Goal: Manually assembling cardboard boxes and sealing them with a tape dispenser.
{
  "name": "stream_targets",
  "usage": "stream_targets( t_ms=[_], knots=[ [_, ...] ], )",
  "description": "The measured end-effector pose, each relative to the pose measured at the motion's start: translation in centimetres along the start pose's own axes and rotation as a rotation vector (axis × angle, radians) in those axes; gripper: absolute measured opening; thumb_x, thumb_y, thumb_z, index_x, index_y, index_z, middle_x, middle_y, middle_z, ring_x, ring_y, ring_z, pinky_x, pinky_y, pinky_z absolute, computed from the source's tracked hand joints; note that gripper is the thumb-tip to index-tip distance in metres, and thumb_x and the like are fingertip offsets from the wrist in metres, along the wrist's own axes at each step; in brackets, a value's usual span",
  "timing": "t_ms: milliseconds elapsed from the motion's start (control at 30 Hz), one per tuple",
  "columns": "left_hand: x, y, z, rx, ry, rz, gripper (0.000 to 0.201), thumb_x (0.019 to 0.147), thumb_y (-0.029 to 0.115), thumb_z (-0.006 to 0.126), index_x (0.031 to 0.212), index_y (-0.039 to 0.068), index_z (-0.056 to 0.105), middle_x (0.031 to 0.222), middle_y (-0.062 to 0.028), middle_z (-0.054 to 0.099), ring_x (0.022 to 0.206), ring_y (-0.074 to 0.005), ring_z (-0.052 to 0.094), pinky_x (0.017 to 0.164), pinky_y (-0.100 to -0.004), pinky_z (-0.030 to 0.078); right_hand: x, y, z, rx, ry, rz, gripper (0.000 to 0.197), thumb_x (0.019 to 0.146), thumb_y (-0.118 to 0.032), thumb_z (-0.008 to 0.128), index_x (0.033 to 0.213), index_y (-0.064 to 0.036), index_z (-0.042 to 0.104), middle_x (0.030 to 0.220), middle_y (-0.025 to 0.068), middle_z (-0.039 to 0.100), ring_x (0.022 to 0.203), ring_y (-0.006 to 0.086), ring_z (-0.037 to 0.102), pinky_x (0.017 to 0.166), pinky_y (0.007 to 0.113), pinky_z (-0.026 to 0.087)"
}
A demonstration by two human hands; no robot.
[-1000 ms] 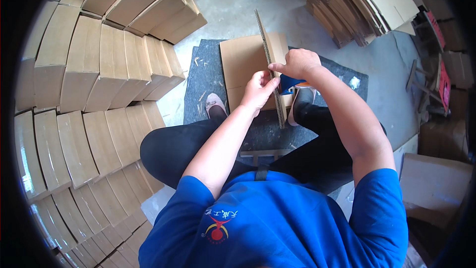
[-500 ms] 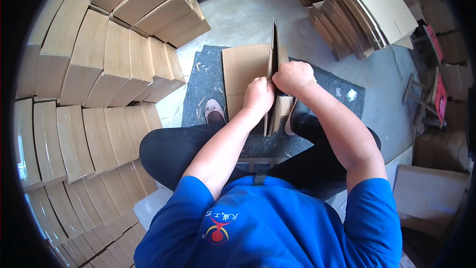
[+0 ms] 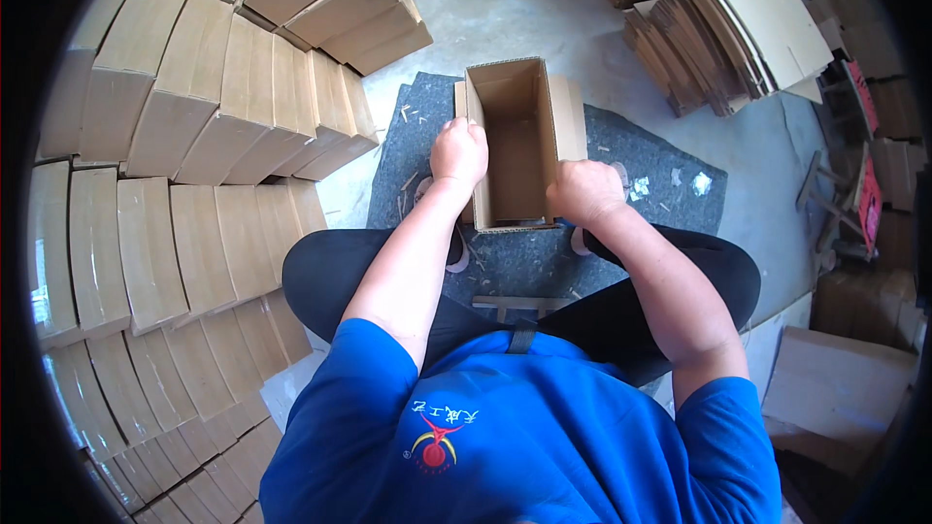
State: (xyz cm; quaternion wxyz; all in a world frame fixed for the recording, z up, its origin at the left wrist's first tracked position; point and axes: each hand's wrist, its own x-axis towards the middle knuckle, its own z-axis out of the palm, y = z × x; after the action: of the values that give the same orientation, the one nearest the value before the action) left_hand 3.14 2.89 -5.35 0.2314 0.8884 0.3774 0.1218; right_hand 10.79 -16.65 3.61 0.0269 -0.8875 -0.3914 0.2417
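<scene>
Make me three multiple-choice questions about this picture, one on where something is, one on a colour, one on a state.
1. Where does the cardboard box stand?
A. on the dark grey mat
B. on a shelf
C. on the person's lap

2. What colour is the person's shirt?
A. red
B. blue
C. white

3. How is the box now?
A. folded flat
C. taped shut
B. opened up, top open

Answers:
1 A, the mat shows all round it.
2 B, the shirt is blue.
3 B, its bare inside shows, with the left hand and right hand on its sides.
</scene>
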Motion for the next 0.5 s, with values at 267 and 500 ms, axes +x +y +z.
stream_targets(
  t_ms=[267,500],
  knots=[
    [-1.6,2.1,-2.1,0.041,-0.176,-0.091,0.035,0.095,0.026,0.047,0.116,0.002,0.061,0.119,-0.0232,0.062,0.108,-0.0405,0.061,0.094,-0.0511,0.048,-0.6,0.2,1.0,-0.034,0.001,0.016,0.022,0.084,-0.02,0.057,0.087,-0.0068,0.075,0.092,0.0165,0.073,0.088,0.0318,0.072,0.08,0.04,0.057],
    [-13.6,5.3,-4.2,-0.137,-0.282,0.333,0.037,0.096,0.018,0.049,0.129,0.0,0.054,0.128,-0.0185,0.058,0.124,-0.0341,0.053,0.109,-0.0474,0.037,-1.1,-0.1,-0.3,0.012,-0.044,0.045,0.024,0.086,-0.019,0.055,0.092,-0.0063,0.075,0.099,0.0178,0.073,0.096,0.0322,0.07,0.086,0.041,0.055]
  ],
)
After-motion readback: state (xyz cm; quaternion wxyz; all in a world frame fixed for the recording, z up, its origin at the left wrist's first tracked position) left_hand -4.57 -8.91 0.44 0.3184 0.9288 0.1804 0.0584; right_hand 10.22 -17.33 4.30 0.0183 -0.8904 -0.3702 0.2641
